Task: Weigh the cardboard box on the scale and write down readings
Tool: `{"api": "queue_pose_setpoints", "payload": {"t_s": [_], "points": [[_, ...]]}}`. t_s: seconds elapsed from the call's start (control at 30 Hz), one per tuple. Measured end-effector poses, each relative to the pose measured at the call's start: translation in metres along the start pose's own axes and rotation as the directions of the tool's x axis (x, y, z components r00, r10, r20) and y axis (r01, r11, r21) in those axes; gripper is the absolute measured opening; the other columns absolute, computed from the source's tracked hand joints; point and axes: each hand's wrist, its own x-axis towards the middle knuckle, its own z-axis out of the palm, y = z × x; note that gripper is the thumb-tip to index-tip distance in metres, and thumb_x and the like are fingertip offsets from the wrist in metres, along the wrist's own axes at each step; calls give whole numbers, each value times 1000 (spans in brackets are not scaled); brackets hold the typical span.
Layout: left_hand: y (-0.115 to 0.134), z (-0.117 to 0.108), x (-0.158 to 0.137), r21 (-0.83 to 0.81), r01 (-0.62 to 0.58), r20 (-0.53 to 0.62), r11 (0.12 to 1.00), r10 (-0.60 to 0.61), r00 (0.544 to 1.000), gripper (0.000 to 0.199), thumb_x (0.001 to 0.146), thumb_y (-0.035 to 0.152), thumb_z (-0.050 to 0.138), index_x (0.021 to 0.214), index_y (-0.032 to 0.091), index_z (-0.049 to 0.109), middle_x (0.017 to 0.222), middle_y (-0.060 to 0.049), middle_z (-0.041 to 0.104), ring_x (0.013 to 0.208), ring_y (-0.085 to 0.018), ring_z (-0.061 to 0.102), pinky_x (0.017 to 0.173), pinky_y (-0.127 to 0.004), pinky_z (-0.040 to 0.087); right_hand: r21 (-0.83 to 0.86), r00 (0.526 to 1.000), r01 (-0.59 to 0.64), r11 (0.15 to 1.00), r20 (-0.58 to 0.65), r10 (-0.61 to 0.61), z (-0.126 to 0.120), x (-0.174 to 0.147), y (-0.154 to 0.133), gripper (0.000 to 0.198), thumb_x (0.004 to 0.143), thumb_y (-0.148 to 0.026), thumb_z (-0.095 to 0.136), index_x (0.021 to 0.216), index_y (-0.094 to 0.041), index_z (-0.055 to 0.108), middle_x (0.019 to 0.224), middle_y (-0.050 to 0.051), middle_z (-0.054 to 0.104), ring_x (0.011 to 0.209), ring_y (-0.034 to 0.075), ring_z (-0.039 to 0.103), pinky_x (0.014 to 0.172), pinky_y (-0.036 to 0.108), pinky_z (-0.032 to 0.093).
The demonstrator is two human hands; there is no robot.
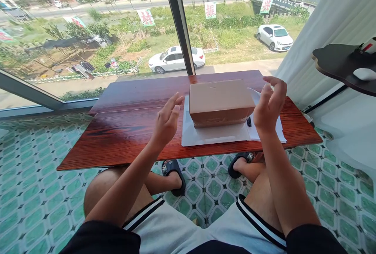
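Note:
A closed brown cardboard box rests on a pale flat board on the reddish wooden table. Just left of the box, my left hand is raised with its fingers extended, apart from the cardboard. On the other side my right hand is held up with fingers bent and spread, and nothing shows in it. White paper sheets lie partly behind that hand. A small black object sits between the box and my right hand; its kind is unclear.
The wooden table stands against large windows. At the right, a dark wavy-edged shelf holds a white rounded object. A white curtain hangs beside the window. My knees are close to the table's front edge.

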Motion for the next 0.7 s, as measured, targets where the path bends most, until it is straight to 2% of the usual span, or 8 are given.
{"api": "queue_pose_setpoints", "payload": {"t_s": [0.07,0.17,0.3,0.37,0.47,0.53,0.6,0.7], "points": [[10,-8,-1,-19,-87,-21,996,87,996,54,105,44,46,152,18,49,142,-14,64,134,-28,57,110,-47,49,31,999,36,999,-7,-36,1,-7,-19,38,101,-47,30,121,-27,56,128,12,59,125,29,56,107,53,46],[29,-17,-6,-65,-190,-7,980,190,982,53,106,43,44,155,25,44,146,-12,61,136,-29,55,110,-48,49,62,995,50,997,85,-55,8,-20,-42,41,100,-47,26,123,-28,54,128,13,59,121,27,60,101,49,52],[46,-23,-17,-97,-289,100,952,298,949,57,106,47,37,161,34,30,155,-9,53,142,-32,49,112,-54,46,343,949,78,936,262,-175,24,-36,-64,35,101,-48,30,124,-31,51,117,8,64,109,23,65,92,44,57],[47,-26,-22,-140,-357,178,924,378,908,58,106,46,37,162,41,24,161,-7,45,145,-33,44,114,-56,44,529,880,58,847,373,-294,31,-44,-75,33,103,-46,37,129,-32,49,116,6,64,107,21,65,89,42,58],[45,-29,-26,-241,-475,240,846,527,815,61,106,42,40,163,46,19,169,-2,30,152,-35,31,116,-60,40,661,714,22,750,515,-475,37,-54,-90,39,104,-45,42,142,-35,44,134,6,61,125,22,59,99,43,55],[44,-31,-26,-280,-547,247,789,610,753,64,105,41,41,165,44,17,173,-1,20,155,-37,23,119,-62,35,671,611,51,740,565,-554,40,-60,-98,46,104,-47,44,148,-36,40,146,6,55,139,23,49,114,47,46],[42,-32,-26,-278,-590,268,758,651,710,65,106,44,40,166,40,15,175,-3,10,156,-38,20,120,-64,31,670,532,55,740,608,-589,44,-66,-104,52,104,-50,44,153,-35,37,151,6,52,145,23,42,122,48,37],[39,-34,-27,-287,-597,330,749,662,673,68,105,50,40,166,39,13,175,-5,4,156,-39,19,118,-63,33,682,424,-29,731,670,-609,52,-74,-108,58,103,-55,43,156,-34,36,153,7,50,147,22,40,122,47,37]]}}
